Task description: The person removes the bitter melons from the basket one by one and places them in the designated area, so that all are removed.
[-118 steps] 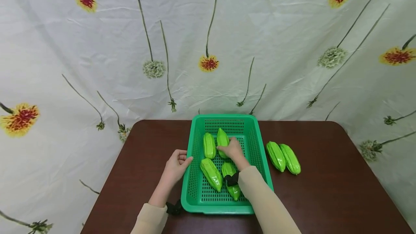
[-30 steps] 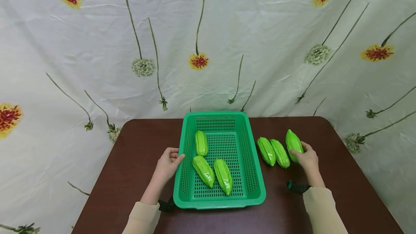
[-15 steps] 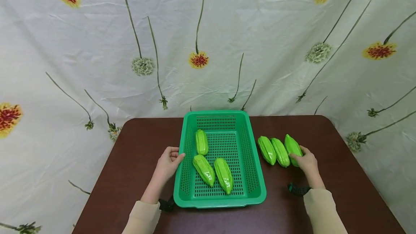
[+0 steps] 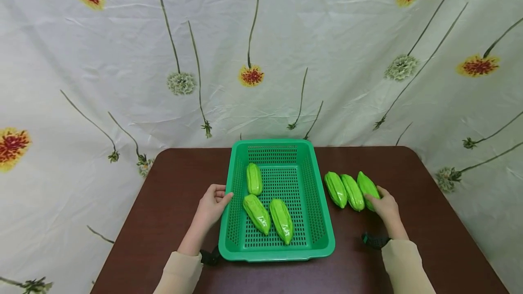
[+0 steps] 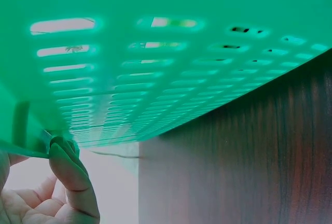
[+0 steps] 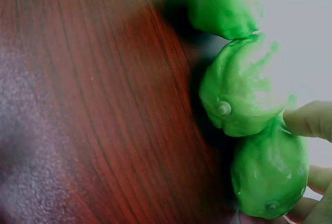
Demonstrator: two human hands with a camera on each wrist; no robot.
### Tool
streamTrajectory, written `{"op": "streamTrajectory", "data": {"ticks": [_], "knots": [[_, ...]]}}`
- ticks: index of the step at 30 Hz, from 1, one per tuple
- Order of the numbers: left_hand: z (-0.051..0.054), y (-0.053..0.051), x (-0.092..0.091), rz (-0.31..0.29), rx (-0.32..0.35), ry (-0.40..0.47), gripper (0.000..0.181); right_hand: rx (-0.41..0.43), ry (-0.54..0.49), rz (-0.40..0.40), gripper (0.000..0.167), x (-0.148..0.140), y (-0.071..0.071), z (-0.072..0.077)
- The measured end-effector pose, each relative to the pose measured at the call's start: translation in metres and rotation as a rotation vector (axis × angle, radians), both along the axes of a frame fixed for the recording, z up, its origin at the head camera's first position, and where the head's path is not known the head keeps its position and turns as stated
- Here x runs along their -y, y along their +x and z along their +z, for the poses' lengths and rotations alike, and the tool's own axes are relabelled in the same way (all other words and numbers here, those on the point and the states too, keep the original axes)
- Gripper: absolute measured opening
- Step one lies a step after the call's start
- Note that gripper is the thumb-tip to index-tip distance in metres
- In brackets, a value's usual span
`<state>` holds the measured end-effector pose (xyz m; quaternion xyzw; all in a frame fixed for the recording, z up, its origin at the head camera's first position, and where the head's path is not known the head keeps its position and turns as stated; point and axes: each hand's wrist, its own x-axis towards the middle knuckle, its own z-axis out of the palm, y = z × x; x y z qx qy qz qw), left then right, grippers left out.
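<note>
My left hand (image 4: pixel 211 204) pinches the left rim of the green basket (image 4: pixel 277 257); in the left wrist view its fingers (image 5: pixel 72 177) hold the rim beside the slotted wall. Three green ridged vegetables lie inside: one at the back left (image 4: pixel 254 179), one at the front left (image 4: pixel 256 214), one at front centre (image 4: pixel 281 221). Right of the basket, my right hand (image 4: pixel 385 205) grips the rightmost green vegetable (image 4: pixel 367 189), thumb on one side and fingers on the other. Beside it on the table are a middle one (image 4: pixel 353 193) and a left one (image 4: pixel 335 189); all three lie side by side.
The dark brown table (image 4: pixel 171 171) ends at the back against a pale cloth (image 4: pixel 351 58) printed with flowers. A dark band (image 4: pixel 373 240) sits on the right wrist, and another (image 4: pixel 209 256) on the left.
One vegetable has gone from the basket's back to the table with my right hand, then was lowered against the other two. A front one in the basket lies slightly differently. My left hand stays on the rim.
</note>
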<state>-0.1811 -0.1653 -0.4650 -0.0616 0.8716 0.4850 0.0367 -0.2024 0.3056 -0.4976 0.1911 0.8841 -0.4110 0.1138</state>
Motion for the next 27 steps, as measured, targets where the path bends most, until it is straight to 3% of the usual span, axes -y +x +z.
{"op": "streamTrajectory", "data": {"ticks": [8, 16, 21, 27], "knots": [[0.001, 0.0, -0.001, 0.001, -0.002, 0.001, 0.037, -0.013, -0.021, -0.023, 0.082, -0.001, 0.002, -0.004], [0.001, 0.0, 0.0, 0.004, -0.006, -0.003, 0.037, -0.073, -0.018, -0.024, 0.085, -0.002, 0.004, 0.005], [0.0, -0.001, 0.0, 0.006, -0.01, -0.006, 0.036, -0.157, -0.005, -0.045, 0.083, 0.004, 0.002, 0.018], [-0.001, -0.002, -0.001, 0.007, -0.021, -0.02, 0.036, -0.271, -0.035, -0.076, 0.082, 0.021, -0.006, 0.045]]}}
